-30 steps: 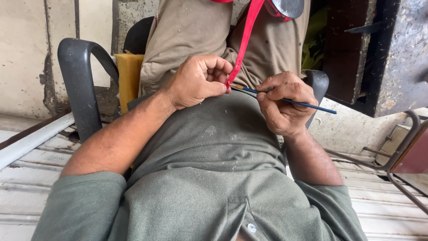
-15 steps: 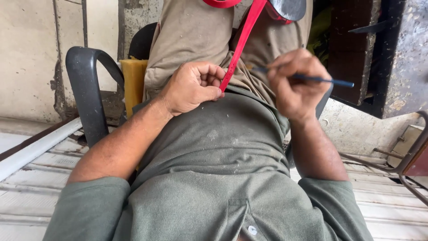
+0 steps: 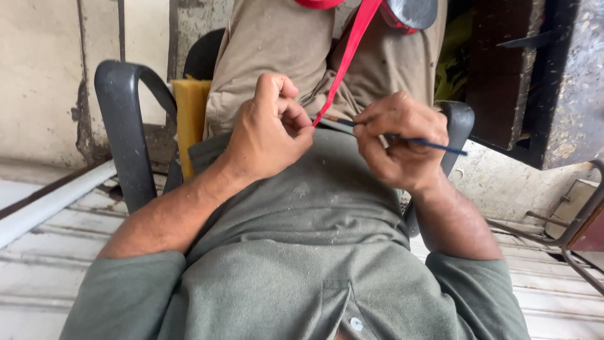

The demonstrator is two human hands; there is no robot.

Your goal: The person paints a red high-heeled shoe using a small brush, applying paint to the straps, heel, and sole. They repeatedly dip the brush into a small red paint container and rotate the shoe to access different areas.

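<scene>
Left hand (image 3: 270, 129): fingers curled shut; thumb and forefinger pinch the lower end of the red strap (image 3: 352, 47). Right hand (image 3: 399, 141): fingers closed round a thin blue tool (image 3: 434, 145), held like a pen; the tool's working end lies under the fingers and whether it carries a point cannot be told.

Key relation: the pinched end of the strap sits between the two hands, at 3 o'clock from the left hand and at 9 o'clock from the right hand; the left hand has it, the right hand is just beside it. Strap long axis: from the pinch up toward 1 o'clock, taut and straight, to a red-rimmed object (image 3: 409, 12) at the top edge of the view. Tool long axis: near level, its free end toward 3 o'clock, its hidden end toward the pinch; the two axes meet close to the left thumb.

Surface: both hands hover over the person's lap, above a grey-green shirt (image 3: 302, 252) and tan trousers (image 3: 270, 56); the person sits in a dark plastic chair (image 3: 123, 126) with a yellow block (image 3: 189, 119) beside it at 9 o'clock.

Room: pale planked floor (image 3: 56, 245); stained wall (image 3: 50, 75) at 10 o'clock; rusted metal frame (image 3: 576, 233) at 4 o'clock.
</scene>
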